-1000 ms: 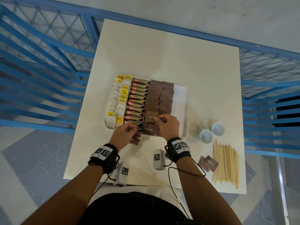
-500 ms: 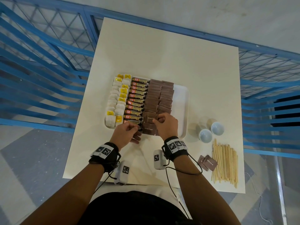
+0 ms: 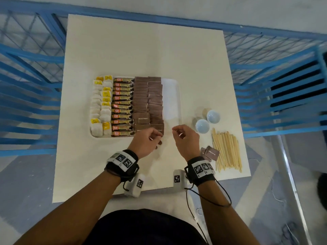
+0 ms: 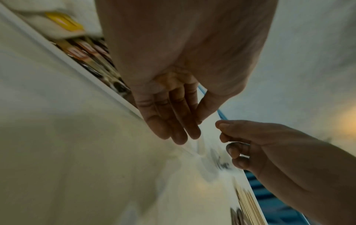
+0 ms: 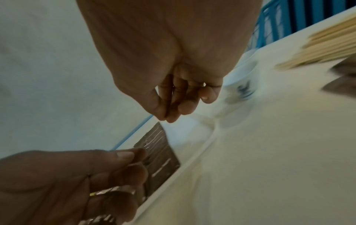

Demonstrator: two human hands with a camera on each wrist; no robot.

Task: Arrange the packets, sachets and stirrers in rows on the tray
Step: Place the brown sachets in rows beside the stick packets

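your brown sachets (image 3: 148, 101) sit in two columns in the middle of the tray (image 3: 171, 96), beside the coffee granule sticks (image 3: 122, 107) and the white and yellow packets (image 3: 100, 106) on the left; the strip along the tray's right side is bare. a second ago both your hands were down on the near end of the brown columns, pressing the last sachets into place; now they have come off them. your right hand (image 3: 185, 140) has moved rightward, clear of the tray's near right corner, with thumb and fingertips drawn loosely together and nothing between them in the right wrist view. your left hand (image 3: 146, 141) hovers at the tray's near edge, just over the last brown sachets, its fingers nearly straight and empty in its own wrist view. that reads as the brown rows being settled for now. what is left lies on the table (image 3: 141, 50) to your right: a few loose brown sachets (image 3: 210, 152) and the pile of wooden stirrers (image 3: 227, 152) near the two small cups (image 3: 208, 121), well apart from the tray. your right hand looks headed that way, and the bare strip seems the place for them.
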